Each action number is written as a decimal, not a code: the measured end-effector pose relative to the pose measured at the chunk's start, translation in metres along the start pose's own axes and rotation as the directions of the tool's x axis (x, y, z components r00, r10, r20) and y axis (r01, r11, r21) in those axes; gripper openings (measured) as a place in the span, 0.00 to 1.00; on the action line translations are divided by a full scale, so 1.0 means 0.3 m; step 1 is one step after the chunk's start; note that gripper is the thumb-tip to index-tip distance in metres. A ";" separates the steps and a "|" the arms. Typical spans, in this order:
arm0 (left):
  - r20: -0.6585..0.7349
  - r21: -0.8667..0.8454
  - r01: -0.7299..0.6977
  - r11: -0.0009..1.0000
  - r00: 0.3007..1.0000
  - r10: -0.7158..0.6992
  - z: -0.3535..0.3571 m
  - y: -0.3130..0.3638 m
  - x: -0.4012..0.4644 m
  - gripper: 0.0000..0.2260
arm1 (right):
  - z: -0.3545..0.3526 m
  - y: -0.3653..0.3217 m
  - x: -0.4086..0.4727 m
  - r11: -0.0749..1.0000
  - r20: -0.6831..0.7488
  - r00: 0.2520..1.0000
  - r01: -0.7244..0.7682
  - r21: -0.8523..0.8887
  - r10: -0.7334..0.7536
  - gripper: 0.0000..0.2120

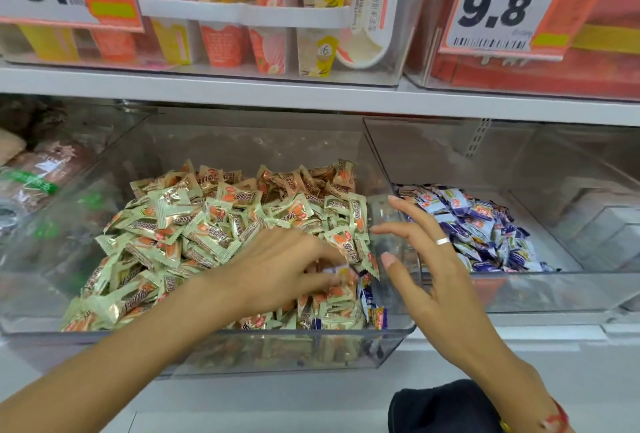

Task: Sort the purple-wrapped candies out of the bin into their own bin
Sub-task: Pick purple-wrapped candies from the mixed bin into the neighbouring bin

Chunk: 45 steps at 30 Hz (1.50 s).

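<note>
Your left hand (277,269) digs into the green-wrapped candies (194,224), fingers curled on a purple-wrapped candy (337,271); right hand (426,259) spread open beside the purple bin (519,290).

Two hands and forearms are in view, both bare, no sleeves; left hand (277,269): nothing worn on the visible fingers or wrist; right hand (433,259): plain silver band ring (442,241) on one finger; right wrist: red cord bracelet (557,416) at the near right edge, with a small yellow bead (505,426) beside it; fingernails short, unpainted.
</note>
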<state>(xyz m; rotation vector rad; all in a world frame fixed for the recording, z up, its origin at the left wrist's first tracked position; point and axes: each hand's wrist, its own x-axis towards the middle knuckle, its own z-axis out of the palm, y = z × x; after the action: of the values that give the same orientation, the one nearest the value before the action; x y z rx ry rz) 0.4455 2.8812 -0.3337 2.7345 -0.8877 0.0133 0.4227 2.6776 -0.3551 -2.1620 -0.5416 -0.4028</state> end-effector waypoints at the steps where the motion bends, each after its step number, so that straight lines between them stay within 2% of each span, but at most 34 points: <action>1: -0.065 -0.160 0.066 0.985 0.995 -0.077 -0.015 0.007 -0.013 0.11 | -0.001 -0.006 0.003 1.000 -0.005 1.000 -0.008 0.010 0.008 0.12; 3: -0.142 -0.482 0.131 0.866 0.964 -0.225 -0.041 0.029 -0.029 0.10 | -0.003 -0.022 0.013 0.999 -0.045 0.999 -0.029 0.022 0.030 0.17; 5: -0.130 -0.638 0.149 0.755 0.946 -0.296 -0.057 0.057 -0.029 0.11 | -0.004 -0.043 0.031 0.999 -0.095 0.995 -0.026 0.036 0.029 0.18; 8: -0.091 -0.744 0.136 0.654 0.950 -0.300 -0.067 0.087 -0.013 0.11 | 0.000 -0.070 0.049 0.993 -0.173 0.985 0.019 0.119 0.002 0.15; 11: -0.077 -0.766 0.097 0.635 0.967 -0.241 -0.067 0.084 -0.014 0.11 | 0.007 -0.076 0.037 0.978 -0.234 0.972 0.050 0.204 -0.001 0.08; 13: -0.005 -0.679 0.104 0.727 0.989 -0.147 -0.057 0.059 -0.022 0.11 | 0.007 -0.074 0.020 0.962 -0.239 0.971 0.033 0.269 0.033 0.04; 14: 0.074 -0.600 0.125 0.790 0.992 -0.100 -0.047 0.044 -0.023 0.11 | 0.004 -0.071 0.014 0.953 -0.237 0.970 0.020 0.302 0.055 0.03; 17: 0.334 -0.346 0.144 0.927 0.942 -0.021 -0.009 0.016 -0.011 0.13 | -0.001 -0.072 0.011 0.950 -0.239 0.970 0.027 0.312 0.051 0.02; 19: 0.391 -0.267 0.118 0.957 0.920 -0.004 -0.001 0.010 0.006 0.10 | 0.001 -0.076 0.012 0.953 -0.243 0.970 0.061 0.296 0.013 0.03; 21: 0.349 -0.248 0.119 0.961 0.937 -0.026 -0.020 0.003 0.018 0.09 | 0.005 -0.074 0.007 0.953 -0.257 0.966 0.085 0.290 -0.008 0.04; 23: 0.224 -0.169 0.126 0.978 0.971 -0.087 -0.060 -0.019 0.012 0.08 | 0.002 -0.066 0.000 0.949 -0.300 0.954 0.102 0.299 -0.009 0.04; 25: 0.055 0.049 0.183 0.982 0.981 -0.186 -0.092 -0.058 -0.009 0.08 | -0.004 -0.058 -0.001 0.948 -0.359 0.933 0.133 0.290 -0.021 0.05; 27: -0.160 0.260 0.258 0.931 0.962 -0.222 -0.095 -0.084 -0.031 0.09 | -0.011 -0.049 0.001 0.951 -0.408 0.912 0.147 0.271 -0.025 0.07; 28: -0.235 0.280 0.251 0.927 0.954 -0.188 -0.086 -0.083 -0.033 0.10 | -0.014 -0.045 0.003 0.952 -0.421 0.907 0.143 0.271 -0.016 0.08; 29: -0.250 0.229 0.190 0.955 0.960 -0.131 -0.074 -0.072 -0.027 0.11 | -0.016 -0.040 0.004 0.953 -0.428 0.904 0.134 0.273 -0.005 0.08; 30: -0.206 0.129 0.092 0.987 0.977 -0.064 -0.061 -0.046 -0.017 0.11 | -0.018 -0.038 0.005 0.955 -0.432 0.902 0.125 0.270 0.004 0.09; 32: -0.017 -0.070 -0.092 0.993 0.996 0.091 -0.023 0.018 0.016 0.13 | -0.017 -0.035 0.003 0.960 -0.435 0.901 0.112 0.257 0.012 0.09; 34: 0.132 -0.065 -0.221 0.973 0.965 0.228 0.033 0.044 0.059 0.17 | -0.014 -0.036 0.001 0.963 -0.432 0.902 0.101 0.251 0.018 0.09; 36: 0.202 0.047 -0.324 0.945 0.929 0.309 0.075 0.023 0.090 0.19 | -0.011 -0.037 -0.002 0.964 -0.422 0.906 0.096 0.249 0.018 0.09; 41: 0.282 0.162 -0.374 0.913 0.904 0.321 0.063 -0.053 0.101 0.17 | -0.019 -0.033 -0.009 0.966 -0.384 0.923 0.085 0.243 0.015 0.06; 45: 0.222 0.159 -0.273 0.949 0.946 0.236 0.004 -0.129 0.037 0.15 | -0.032 -0.024 -0.017 0.968 -0.326 0.945 0.087 0.234 -0.006 0.03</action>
<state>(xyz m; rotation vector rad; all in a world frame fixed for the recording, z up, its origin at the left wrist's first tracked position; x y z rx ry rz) 0.4769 2.9047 -0.3435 2.8059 -1.3596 -0.1385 0.4136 2.6728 -0.3470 -1.8010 -0.4321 -0.6671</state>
